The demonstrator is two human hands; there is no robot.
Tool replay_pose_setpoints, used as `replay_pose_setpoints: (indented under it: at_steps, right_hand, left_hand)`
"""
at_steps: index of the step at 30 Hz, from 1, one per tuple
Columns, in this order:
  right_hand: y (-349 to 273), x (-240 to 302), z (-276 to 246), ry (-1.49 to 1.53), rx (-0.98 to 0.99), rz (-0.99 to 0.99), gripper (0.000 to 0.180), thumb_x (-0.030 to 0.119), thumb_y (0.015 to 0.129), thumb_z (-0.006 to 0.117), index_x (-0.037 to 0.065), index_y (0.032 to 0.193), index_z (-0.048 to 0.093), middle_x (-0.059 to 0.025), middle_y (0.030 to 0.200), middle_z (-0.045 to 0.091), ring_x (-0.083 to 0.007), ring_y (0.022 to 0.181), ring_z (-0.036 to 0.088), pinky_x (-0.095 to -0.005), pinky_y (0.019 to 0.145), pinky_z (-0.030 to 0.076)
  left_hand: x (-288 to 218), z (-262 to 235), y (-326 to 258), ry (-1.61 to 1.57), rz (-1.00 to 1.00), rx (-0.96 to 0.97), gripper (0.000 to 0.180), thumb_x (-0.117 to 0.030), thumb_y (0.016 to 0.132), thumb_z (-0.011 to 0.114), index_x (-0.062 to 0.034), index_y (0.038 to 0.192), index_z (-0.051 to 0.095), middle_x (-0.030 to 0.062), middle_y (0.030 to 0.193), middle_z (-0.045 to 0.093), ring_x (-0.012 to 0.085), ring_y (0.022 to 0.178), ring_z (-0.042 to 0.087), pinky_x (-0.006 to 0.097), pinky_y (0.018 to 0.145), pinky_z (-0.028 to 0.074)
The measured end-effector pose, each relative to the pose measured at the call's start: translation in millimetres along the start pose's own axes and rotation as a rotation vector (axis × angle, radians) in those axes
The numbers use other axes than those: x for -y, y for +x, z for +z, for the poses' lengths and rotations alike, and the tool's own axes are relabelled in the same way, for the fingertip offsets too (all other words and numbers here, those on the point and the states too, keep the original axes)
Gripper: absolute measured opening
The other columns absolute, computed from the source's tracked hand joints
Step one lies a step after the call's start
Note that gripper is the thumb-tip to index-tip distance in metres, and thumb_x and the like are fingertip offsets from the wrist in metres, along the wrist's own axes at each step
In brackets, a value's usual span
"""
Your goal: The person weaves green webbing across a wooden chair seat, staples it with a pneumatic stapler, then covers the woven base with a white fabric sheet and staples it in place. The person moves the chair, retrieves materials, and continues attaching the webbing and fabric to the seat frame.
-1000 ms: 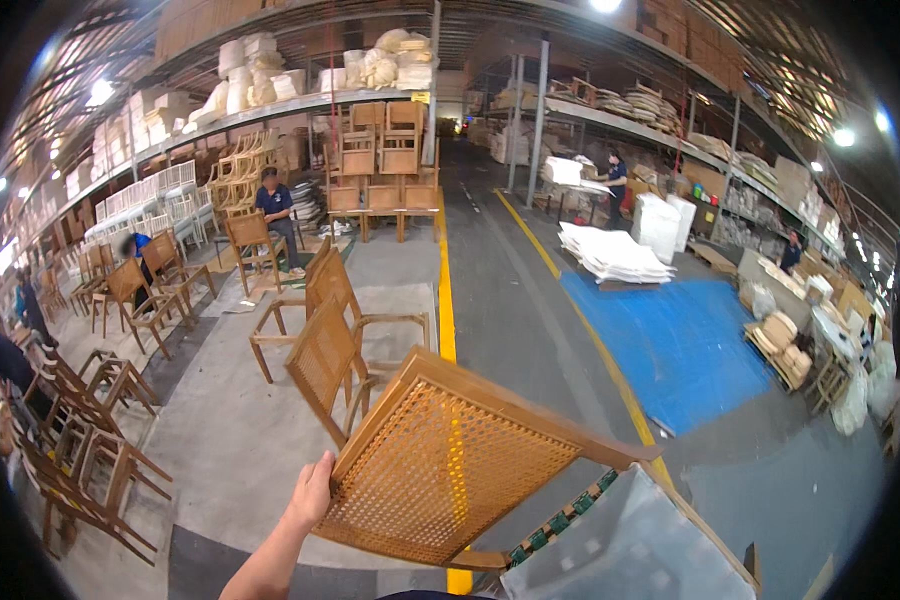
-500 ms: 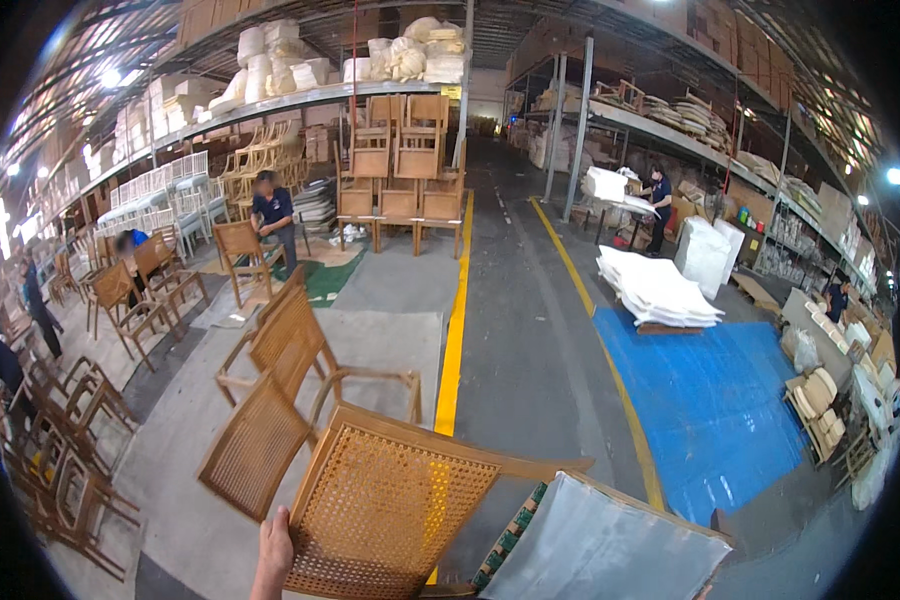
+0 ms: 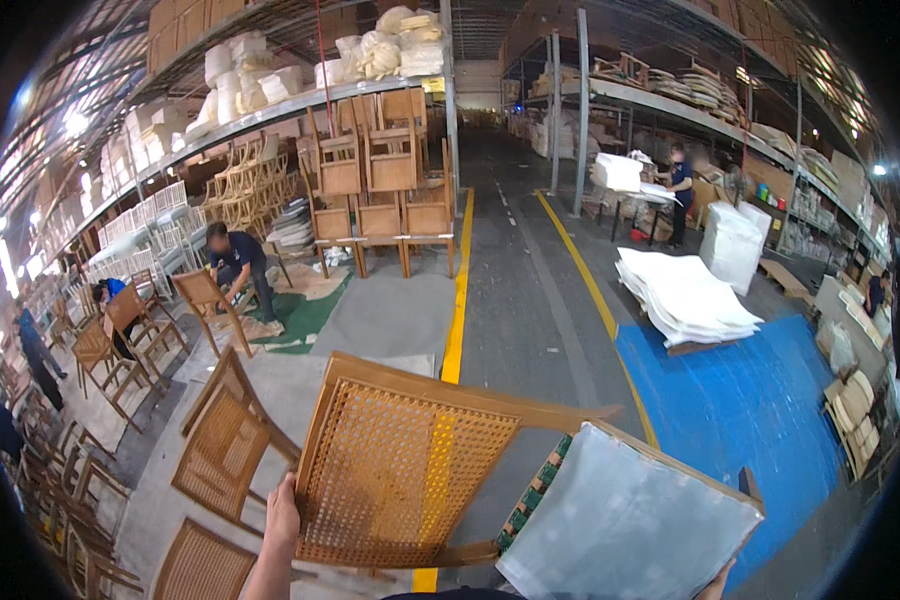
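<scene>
Chair frame (image 3: 450, 393): smooth wood. Backrest panel (image 3: 400, 470): woven cane, open-textured. Seat panel (image 3: 620, 515) looks matt, cloth-like. Floor sheet (image 3: 740, 415): smooth plastic.

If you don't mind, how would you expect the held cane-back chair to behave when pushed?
The chair will probably stay stiff overall, since its frame looks wooden and solid. Its cane panel is openly woven, so it may flex slightly and could be fragile.

nothing readable comes up, no word, no number! there's a small yellow label (image 3: 433, 85), up on the shelf beam (image 3: 270, 108) at its end, right by the metal upright (image 3: 451, 115), and any print on it is too tiny to make out!
</scene>
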State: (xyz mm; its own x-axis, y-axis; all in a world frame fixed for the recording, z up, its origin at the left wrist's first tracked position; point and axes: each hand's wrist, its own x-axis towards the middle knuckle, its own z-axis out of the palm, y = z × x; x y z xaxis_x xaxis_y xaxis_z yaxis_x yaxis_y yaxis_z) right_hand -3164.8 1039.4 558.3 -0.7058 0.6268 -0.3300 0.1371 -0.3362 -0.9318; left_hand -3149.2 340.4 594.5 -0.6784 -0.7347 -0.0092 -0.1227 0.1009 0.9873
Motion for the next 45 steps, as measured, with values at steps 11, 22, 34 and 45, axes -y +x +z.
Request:
replay_pose_setpoints:
  at_steps: [11,22,34,45]
  right_hand:
    - [275.2,0.1,441.8,-0.194,0.343,0.164,0.064,0.058,0.108,0.051,0.012,0.151,0.058,-0.0161,0.144,0.063,-0.028,0.131,0.06,-0.0436,0.107,0.05]
    - [440.0,-16.9,854.8,0.468,0.474,0.07,0.089,0.075,0.104,0.042,0.008,0.163,0.037,-0.0122,0.163,0.045,-0.0326,0.146,0.047,-0.0481,0.121,0.038]
    - [578.9,-123.5,1287.5,0.777,0.571,0.763,0.086,0.073,0.105,0.029,0.007,0.157,0.047,-0.0139,0.159,0.05,-0.0347,0.146,0.047,-0.0543,0.122,0.035]
    - [582.1,-328.5,1539.7,0.417,0.382,1.247,0.059,0.05,0.107,0.032,0.009,0.142,0.057,-0.0129,0.141,0.065,-0.0343,0.13,0.063,-0.0584,0.108,0.051]
  left_hand:
    - [40.8,120.8,207.0,0.25,-0.348,-0.406,0.065,-0.055,0.111,0.045,0.0056,0.125,0.063,0.0168,0.116,0.068,0.0278,0.103,0.067,0.042,0.088,0.054]
    - [-179.9,283.8,601.0,-0.193,0.125,-0.504,0.06,-0.053,0.112,0.049,0.0045,0.125,0.061,0.0092,0.116,0.061,0.0204,0.105,0.06,0.038,0.093,0.049]
    - [-299.0,430.9,913.4,0.43,0.656,-0.717,0.068,-0.053,0.114,0.04,0.0078,0.113,0.068,0.013,0.095,0.065,0.0233,0.092,0.059,0.04,0.085,0.047]
    - [-344.7,514.9,1237.1,0.903,0.691,-0.445,0.064,-0.047,0.116,0.039,0.0055,0.084,0.055,0.008,0.069,0.047,0.0173,0.07,0.041,0.04,0.064,0.036]
